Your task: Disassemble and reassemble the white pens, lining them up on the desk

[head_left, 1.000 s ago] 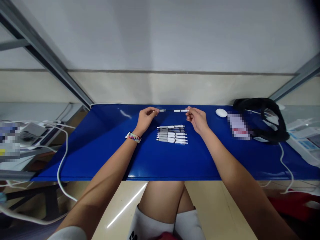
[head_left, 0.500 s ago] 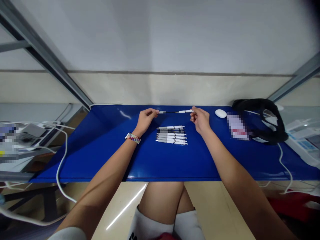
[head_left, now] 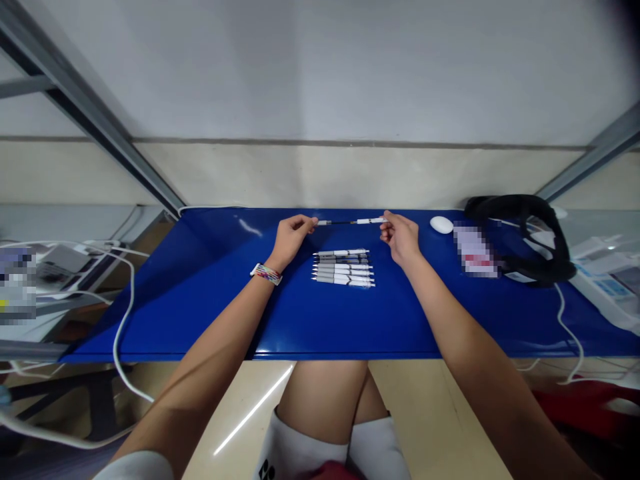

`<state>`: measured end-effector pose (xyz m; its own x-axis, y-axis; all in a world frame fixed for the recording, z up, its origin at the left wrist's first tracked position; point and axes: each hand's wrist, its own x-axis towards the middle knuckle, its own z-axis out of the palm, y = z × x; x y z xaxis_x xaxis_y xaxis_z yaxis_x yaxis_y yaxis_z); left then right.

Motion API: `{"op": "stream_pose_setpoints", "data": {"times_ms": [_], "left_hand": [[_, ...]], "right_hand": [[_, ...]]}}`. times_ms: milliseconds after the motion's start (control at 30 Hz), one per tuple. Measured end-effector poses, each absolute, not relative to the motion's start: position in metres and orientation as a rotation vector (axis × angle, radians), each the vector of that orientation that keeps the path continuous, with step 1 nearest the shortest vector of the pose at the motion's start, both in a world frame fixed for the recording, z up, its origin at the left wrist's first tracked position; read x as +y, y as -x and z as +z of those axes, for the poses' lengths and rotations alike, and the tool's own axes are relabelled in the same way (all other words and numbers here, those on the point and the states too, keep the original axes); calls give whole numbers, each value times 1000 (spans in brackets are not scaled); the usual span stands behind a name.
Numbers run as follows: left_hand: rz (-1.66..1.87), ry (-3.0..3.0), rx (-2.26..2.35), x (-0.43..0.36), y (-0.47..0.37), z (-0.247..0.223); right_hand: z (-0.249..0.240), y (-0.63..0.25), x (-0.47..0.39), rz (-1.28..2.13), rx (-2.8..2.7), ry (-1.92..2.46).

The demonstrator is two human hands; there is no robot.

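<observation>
A pen in separate parts stretches between my hands above the far side of the blue table. My left hand (head_left: 294,237) pinches the grey front section (head_left: 325,223) of the pen by its left end. My right hand (head_left: 401,237) has the white pen barrel (head_left: 371,221) between thumb and fingertips. A thin dark refill (head_left: 342,223) spans the gap between the two parts, in line with both. Nearer to me, several white and grey pens (head_left: 343,268) lie side by side in a row, tips pointing left. A woven multicoloured band circles my left wrist.
On the right of the blue table (head_left: 320,327) are a white oval object (head_left: 441,225), a blurred-out card or packet (head_left: 476,252) and a black strap-like headset (head_left: 547,267). White cables (head_left: 131,293) hang at both sides. A wall stands behind the table, with metal posts at its ends.
</observation>
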<state>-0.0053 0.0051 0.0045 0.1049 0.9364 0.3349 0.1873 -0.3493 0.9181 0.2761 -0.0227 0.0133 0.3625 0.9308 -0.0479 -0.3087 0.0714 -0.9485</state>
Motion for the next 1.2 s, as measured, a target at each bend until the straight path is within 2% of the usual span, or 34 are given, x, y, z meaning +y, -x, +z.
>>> {"op": "stream_pose_setpoints", "data": {"times_ms": [267, 433, 600, 800, 1200], "left_hand": [[1204, -1760, 1093, -1, 4, 6], [1150, -1782, 1154, -5, 3, 8], [1170, -1774, 1115, -3, 1, 7], [1207, -1626, 855, 1, 1, 4], [1184, -1742, 876, 2, 3, 2]], "right_hand": [[18, -261, -35, 1290, -1043, 1035], [22, -256, -39, 1252, -1170, 1000], [17, -257, -36, 1227, -1146, 1011], [13, -256, -34, 1278, -1016, 1010], [11, -256, -33, 1312, -996, 999]]}}
